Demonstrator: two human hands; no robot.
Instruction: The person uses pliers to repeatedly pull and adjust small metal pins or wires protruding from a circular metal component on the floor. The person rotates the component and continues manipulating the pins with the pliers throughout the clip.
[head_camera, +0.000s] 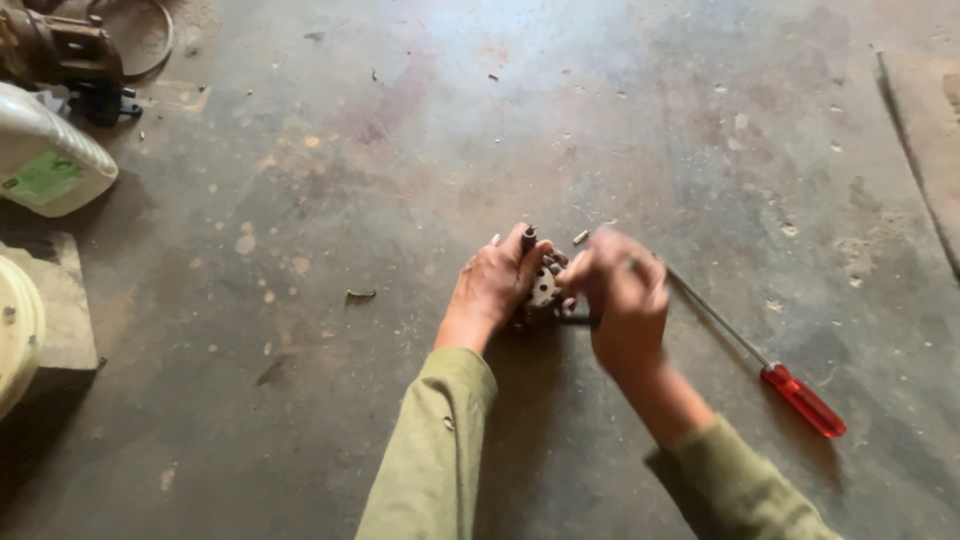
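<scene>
Left hand (495, 283) wrapped around metal part (545, 285) on floor (300, 330). Right hand (622, 298) closed on thin dark tool, touching part's right side. Red-handled screwdriver (800, 398) just right of right hand.

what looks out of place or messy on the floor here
Mostly small things. A red-handled screwdriver lies loose on the stained concrete floor beside the right hand. A small bolt-like piece sits loose just beyond the metal part that the left hand grips. Debris is scattered across the floor.
</scene>
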